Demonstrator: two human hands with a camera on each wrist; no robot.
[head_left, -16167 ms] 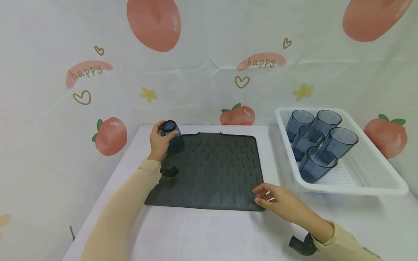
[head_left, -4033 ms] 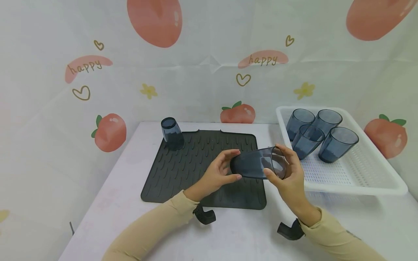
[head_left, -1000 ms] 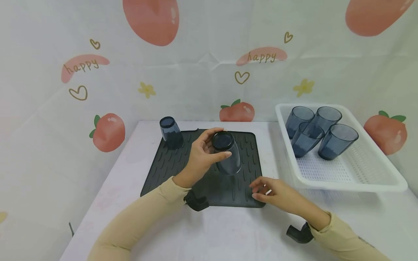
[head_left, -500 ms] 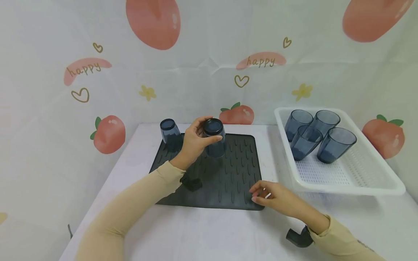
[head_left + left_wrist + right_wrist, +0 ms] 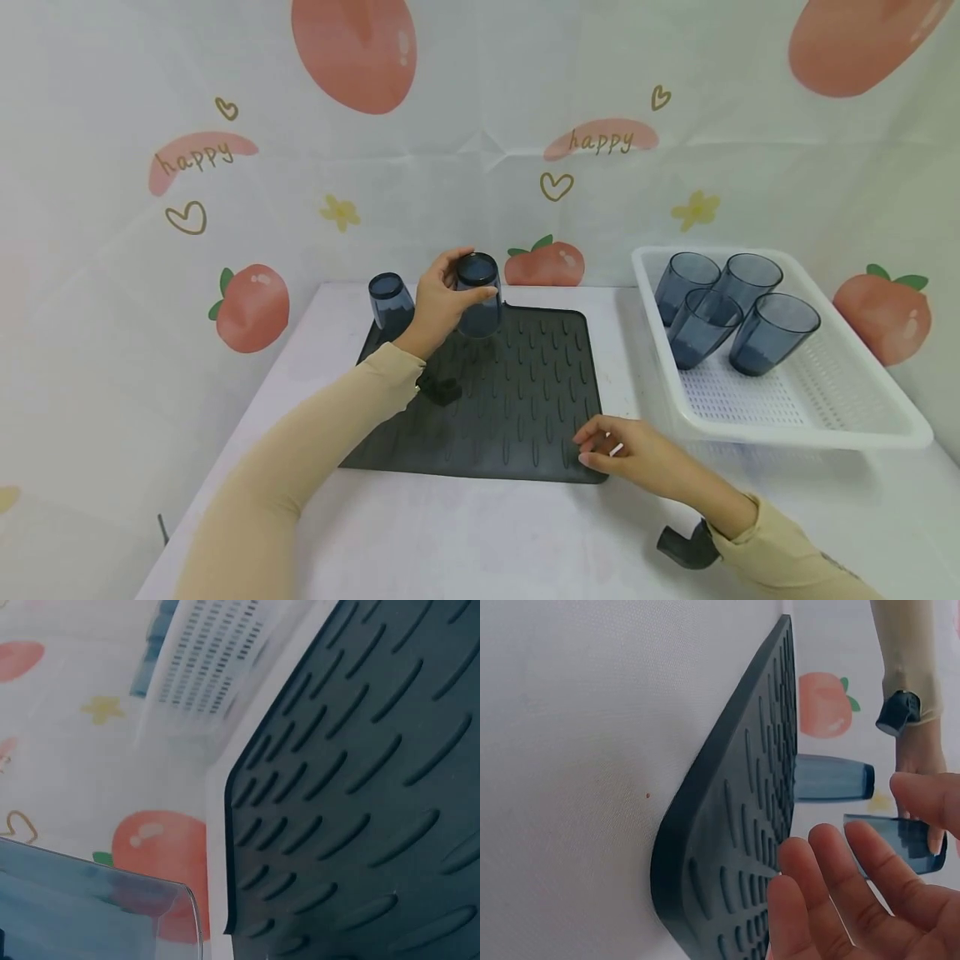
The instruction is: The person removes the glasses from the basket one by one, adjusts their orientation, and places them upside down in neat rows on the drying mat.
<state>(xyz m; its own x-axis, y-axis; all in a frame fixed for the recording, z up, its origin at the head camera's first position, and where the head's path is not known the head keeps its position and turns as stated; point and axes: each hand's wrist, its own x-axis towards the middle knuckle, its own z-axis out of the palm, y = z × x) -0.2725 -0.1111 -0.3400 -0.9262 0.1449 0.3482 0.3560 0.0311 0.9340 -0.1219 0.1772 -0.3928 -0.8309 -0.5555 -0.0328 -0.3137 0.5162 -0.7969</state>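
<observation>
My left hand (image 5: 438, 304) grips a blue-tinted drinking glass (image 5: 480, 312) near its base, thumb in front. The glass is upside down over the back of the black ridged drying mat (image 5: 525, 392). In the right wrist view, its rim hangs apart from the mat. Another glass (image 5: 390, 302) stands upside down on the mat's back left corner, partly behind my left hand. Over the near right corner of the mat, my right hand (image 5: 637, 457) hovers with loosely bent fingers (image 5: 870, 877), holding nothing. The left wrist view shows the held glass (image 5: 90, 907) at its lower left edge.
A white plastic basket (image 5: 810, 435) stands on the right, with several upright or leaning blue glasses (image 5: 772, 333) on its left side. The white table (image 5: 480, 533) meets a printed cloth backdrop (image 5: 465, 200) behind the mat.
Earlier, both hands held the glass sideways and its base went into the left hand. Over the last second, my left hand carried it, inverted, back and slightly left. The right hand stays put.
</observation>
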